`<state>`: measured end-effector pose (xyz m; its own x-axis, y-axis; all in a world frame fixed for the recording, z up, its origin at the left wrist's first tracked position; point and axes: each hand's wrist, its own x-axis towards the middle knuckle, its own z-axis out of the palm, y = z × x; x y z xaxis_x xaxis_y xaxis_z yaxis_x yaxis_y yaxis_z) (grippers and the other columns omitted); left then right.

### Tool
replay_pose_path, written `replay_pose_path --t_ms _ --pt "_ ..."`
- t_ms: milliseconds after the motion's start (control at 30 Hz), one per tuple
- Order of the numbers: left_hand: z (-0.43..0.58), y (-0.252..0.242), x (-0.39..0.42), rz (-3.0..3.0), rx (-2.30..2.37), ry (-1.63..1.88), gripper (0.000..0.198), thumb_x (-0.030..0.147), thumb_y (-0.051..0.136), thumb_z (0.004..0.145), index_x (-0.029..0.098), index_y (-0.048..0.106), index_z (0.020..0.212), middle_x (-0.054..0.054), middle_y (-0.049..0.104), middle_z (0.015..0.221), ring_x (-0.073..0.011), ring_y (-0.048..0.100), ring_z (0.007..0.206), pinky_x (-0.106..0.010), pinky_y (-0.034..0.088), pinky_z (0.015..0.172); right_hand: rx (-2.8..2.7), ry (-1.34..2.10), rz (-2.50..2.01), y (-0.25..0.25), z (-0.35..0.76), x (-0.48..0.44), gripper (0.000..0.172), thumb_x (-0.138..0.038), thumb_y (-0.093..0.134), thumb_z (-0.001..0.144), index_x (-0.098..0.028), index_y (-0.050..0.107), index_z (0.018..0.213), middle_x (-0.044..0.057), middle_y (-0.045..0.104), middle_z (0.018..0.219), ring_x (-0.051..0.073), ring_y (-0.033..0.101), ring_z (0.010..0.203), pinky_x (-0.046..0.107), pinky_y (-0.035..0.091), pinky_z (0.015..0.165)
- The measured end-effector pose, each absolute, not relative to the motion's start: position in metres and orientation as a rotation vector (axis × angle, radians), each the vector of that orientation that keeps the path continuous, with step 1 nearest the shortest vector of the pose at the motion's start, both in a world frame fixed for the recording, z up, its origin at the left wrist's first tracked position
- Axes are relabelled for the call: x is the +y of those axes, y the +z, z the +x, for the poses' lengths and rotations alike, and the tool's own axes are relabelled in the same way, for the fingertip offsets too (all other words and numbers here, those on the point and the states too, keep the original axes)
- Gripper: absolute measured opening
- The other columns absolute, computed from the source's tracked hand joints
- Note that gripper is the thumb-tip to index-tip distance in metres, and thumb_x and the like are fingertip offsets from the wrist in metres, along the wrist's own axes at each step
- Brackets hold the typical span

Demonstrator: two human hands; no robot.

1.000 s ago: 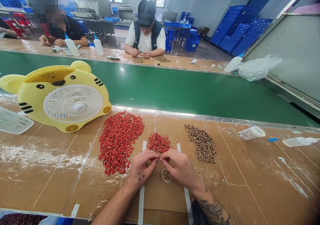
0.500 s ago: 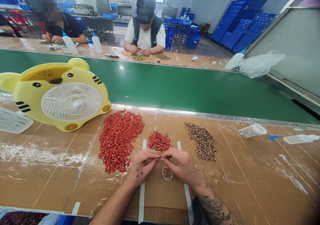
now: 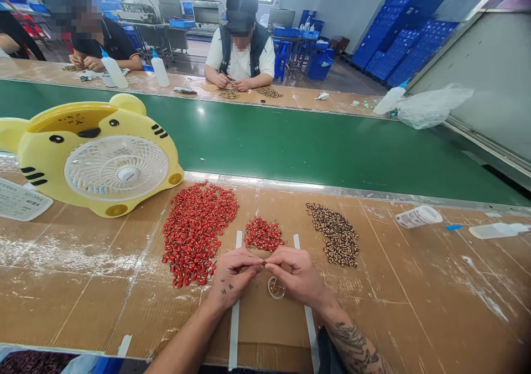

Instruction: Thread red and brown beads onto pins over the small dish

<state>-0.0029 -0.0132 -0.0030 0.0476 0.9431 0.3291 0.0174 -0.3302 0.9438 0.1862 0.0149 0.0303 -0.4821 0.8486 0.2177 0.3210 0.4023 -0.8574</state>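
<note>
the left hand [image 3: 230, 277] and right hand [image 3: 298, 277] are curled nearly shut, fingertips meeting on a tiny glossy red bead-like piece [image 3: 264, 263], held about equally by both; its long axis is too small to tell. a small heap of red pieces [image 3: 263, 234] lies just ahead, a clear round plastic cup [image 3: 276, 287] just behind, on the brown cardboard-covered worktop [image 3: 124, 307].

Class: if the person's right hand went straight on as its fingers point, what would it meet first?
The right hand would likely meet the small red bead it pinches, then the left hand.
</note>
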Motion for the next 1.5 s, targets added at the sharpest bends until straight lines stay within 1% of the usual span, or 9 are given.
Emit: replay_pose_path --t_ms 300,467,600,833,967,1133,1267,1400,1500 --pt "-0.003 -0.002 -0.013 1.515 1.063 1.371 0.010 0.026 0.072 0.084 0.021 0.080 0.082 -0.007 0.077 0.071 -0.0167 0.069 0.061 -0.025 0.053 0.054 -1.998 1.057 -1.056 0.030 0.183 0.012 0.019 -0.029 0.062 0.092 -0.019 0.073 0.081 0.003 0.070 0.074 0.015 0.063 0.067 0.026 0.047 0.064" --pt "-0.002 -0.002 -0.009 1.506 1.113 1.351 0.009 0.023 0.071 0.084 0.020 0.079 0.082 -0.008 0.077 0.081 -0.0197 0.071 0.075 -0.030 0.058 0.068 -1.940 0.971 -1.026 0.032 0.190 0.015 0.014 -0.028 0.064 0.090 -0.020 0.075 0.089 0.005 0.074 0.083 0.017 0.067 0.076 0.029 0.052 0.073" --pt "-0.009 -0.002 -0.002 1.390 1.319 1.374 0.008 0.023 0.071 0.081 0.019 0.077 0.082 -0.007 0.077 0.083 -0.0199 0.072 0.077 -0.028 0.059 0.069 -1.808 0.913 -1.056 0.030 0.210 0.023 0.015 -0.030 0.066 0.089 -0.020 0.075 0.095 0.007 0.076 0.091 0.020 0.070 0.084 0.032 0.055 0.078" --pt "-0.021 0.003 0.023 1.626 1.641 1.147 0.014 0.018 0.063 0.083 0.019 0.077 0.086 -0.004 0.078 0.082 -0.0191 0.072 0.074 -0.029 0.057 0.069 -1.804 0.897 -1.088 0.013 0.232 0.030 0.015 -0.028 0.063 0.090 -0.020 0.075 0.092 0.006 0.074 0.086 0.019 0.069 0.079 0.030 0.055 0.072" --pt "-0.015 0.005 0.039 1.832 1.679 1.046 0.018 0.015 0.061 0.083 0.020 0.077 0.088 -0.003 0.078 0.079 -0.0182 0.071 0.070 -0.028 0.054 0.065 -1.859 0.851 -1.025 0.013 0.232 0.031 0.016 -0.028 0.060 0.092 -0.020 0.074 0.091 0.007 0.074 0.087 0.019 0.069 0.081 0.031 0.055 0.075" --pt "-0.007 0.003 0.054 1.928 1.682 1.016 0.020 0.014 0.058 0.085 0.021 0.076 0.090 -0.004 0.076 0.082 -0.0194 0.069 0.074 -0.029 0.052 0.069 -1.897 0.828 -0.997 0.017 0.233 0.030 0.018 -0.029 0.058 0.094 -0.020 0.073 0.089 0.006 0.073 0.082 0.019 0.067 0.077 0.031 0.052 0.073" --pt "-0.002 0.003 0.055 1.986 1.643 0.966 0.021 0.014 0.057 0.085 0.022 0.076 0.091 -0.004 0.074 0.078 -0.0189 0.068 0.071 -0.028 0.052 0.066 -1.912 0.856 -0.992 0.019 0.234 0.029 0.019 -0.027 0.057 0.094 -0.020 0.072 0.086 0.004 0.072 0.080 0.018 0.066 0.075 0.030 0.050 0.072" --pt "-0.016 0.011 0.047 1.988 1.668 0.961 0.023 0.014 0.055 0.086 0.020 0.074 0.096 -0.005 0.075 0.085 -0.0185 0.069 0.074 -0.027 0.052 0.066 -1.918 0.892 -0.970 0.018 0.233 0.027 0.017 -0.026 0.057 0.094 -0.021 0.071 0.085 0.003 0.070 0.079 0.017 0.064 0.076 0.031 0.049 0.080" --pt "-0.044 0.023 0.039 1.960 1.797 0.953 0.021 0.018 0.054 0.087 0.020 0.073 0.096 -0.005 0.076 0.091 -0.0196 0.070 0.078 -0.029 0.053 0.069 -1.956 0.946 -0.948 0.019 0.231 0.024 0.016 -0.027 0.057 0.094 -0.021 0.071 0.088 0.003 0.069 0.079 0.017 0.062 0.074 0.030 0.048 0.073"
